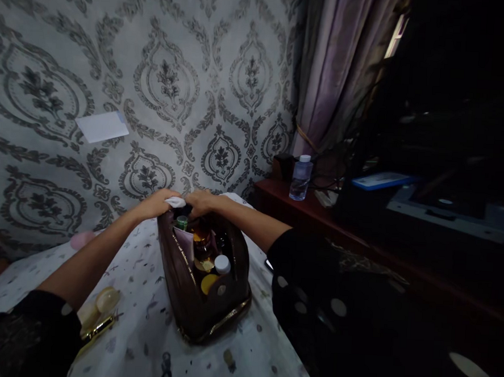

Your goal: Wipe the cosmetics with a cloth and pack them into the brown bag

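A dark brown cosmetic bag (171, 283) with a gold zipper stands unzipped on the bed. Inside it are a white-capped bottle (222, 264), a yellow round lid (208, 283), an amber jar (201, 239), a green-topped container (181, 223) and a pale packet (184, 244). At the bag's far end, my left hand (155, 204) is closed on a crumpled white cloth or tissue (175, 202). Close beside it, my right hand (200, 201) has its fingers bent down over the far rim of the bag; the fingertips are partly hidden.
The bag rests on a patterned white sheet (135, 352). Cream and gold items (106, 300) lie near my left forearm, and a pink object (82, 239) is by the wall. At right, a water bottle (301, 177) stands on a reddish-brown cabinet (273, 191).
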### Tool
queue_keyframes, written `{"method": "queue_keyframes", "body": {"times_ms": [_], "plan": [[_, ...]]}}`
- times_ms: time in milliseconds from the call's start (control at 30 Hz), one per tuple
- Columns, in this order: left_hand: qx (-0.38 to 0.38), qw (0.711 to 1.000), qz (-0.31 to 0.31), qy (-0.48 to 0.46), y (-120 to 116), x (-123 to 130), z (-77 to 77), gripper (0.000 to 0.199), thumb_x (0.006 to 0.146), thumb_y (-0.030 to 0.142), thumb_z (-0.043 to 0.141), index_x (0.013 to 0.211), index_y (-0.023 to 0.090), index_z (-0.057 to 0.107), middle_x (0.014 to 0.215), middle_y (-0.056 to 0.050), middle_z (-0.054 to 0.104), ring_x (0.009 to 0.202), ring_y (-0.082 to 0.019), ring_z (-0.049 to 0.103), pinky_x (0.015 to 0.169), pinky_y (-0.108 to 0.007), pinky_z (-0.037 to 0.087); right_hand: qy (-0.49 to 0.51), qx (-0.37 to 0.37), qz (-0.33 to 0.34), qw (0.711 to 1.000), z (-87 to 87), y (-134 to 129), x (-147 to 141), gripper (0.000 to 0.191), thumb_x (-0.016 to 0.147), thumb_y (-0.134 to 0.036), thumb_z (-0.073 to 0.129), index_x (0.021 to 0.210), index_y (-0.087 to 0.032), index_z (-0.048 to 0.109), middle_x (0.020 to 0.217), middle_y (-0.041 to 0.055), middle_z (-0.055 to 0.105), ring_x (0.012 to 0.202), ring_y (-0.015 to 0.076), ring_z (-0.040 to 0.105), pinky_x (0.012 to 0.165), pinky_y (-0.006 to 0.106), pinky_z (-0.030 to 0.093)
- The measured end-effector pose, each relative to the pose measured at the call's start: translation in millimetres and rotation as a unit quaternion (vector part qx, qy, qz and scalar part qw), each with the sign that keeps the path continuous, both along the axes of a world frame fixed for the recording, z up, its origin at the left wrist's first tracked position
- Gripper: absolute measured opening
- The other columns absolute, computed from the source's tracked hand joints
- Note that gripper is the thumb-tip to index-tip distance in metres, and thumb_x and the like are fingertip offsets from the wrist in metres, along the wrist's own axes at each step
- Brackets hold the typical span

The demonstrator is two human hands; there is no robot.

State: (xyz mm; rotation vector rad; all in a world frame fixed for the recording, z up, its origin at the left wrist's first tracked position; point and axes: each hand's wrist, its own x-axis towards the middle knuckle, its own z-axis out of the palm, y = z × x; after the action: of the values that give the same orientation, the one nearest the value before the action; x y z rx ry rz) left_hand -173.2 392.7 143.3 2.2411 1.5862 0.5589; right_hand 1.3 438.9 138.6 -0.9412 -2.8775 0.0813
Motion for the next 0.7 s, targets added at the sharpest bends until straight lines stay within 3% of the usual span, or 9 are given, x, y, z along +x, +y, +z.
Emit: {"method": "queue_keyframes", "body": {"times_ms": [267,533,700], "plan": [[0.033,0.999,0.016,0.005,-2,-1,-2.4,0.034,0.054,0.026,0.043,0.08,0.018,0.064,0.075,0.0,0.066,0.077,-0.02,0.058,0.07,-0.028,0.045,-0.058,0.014,0.016,0.998,1.8,-6,-3,0.056,0.069,-0.036,0.082,0.119,-0.016,0.066,0.12,0.0122,0.069,0.118,0.0308,0.06,0.095,0.036,0.05],[0.053,0.998,0.026,0.012,1,-2,-5.5,0.036,0.057,0.023,0.045,0.085,0.017,0.067,0.082,-0.002,0.071,0.082,-0.023,0.063,0.077,-0.032,0.048,-0.073,0.023,0.02,0.997,3.7,-10,-1,0.057,0.072,-0.038,0.08,0.122,-0.014,0.065,0.121,0.0145,0.069,0.116,0.033,0.061,0.093,0.038,0.051],[0.06,0.998,0.028,0.016,1,-4,-7.6,0.032,0.061,0.025,0.046,0.083,0.016,0.067,0.081,-0.003,0.071,0.082,-0.024,0.063,0.079,-0.033,0.049,-0.074,0.015,0.033,0.997,1.1,-2,-3,0.055,0.072,-0.041,0.079,0.121,-0.021,0.065,0.118,0.0095,0.07,0.114,0.0301,0.064,0.087,0.033,0.053]]}}
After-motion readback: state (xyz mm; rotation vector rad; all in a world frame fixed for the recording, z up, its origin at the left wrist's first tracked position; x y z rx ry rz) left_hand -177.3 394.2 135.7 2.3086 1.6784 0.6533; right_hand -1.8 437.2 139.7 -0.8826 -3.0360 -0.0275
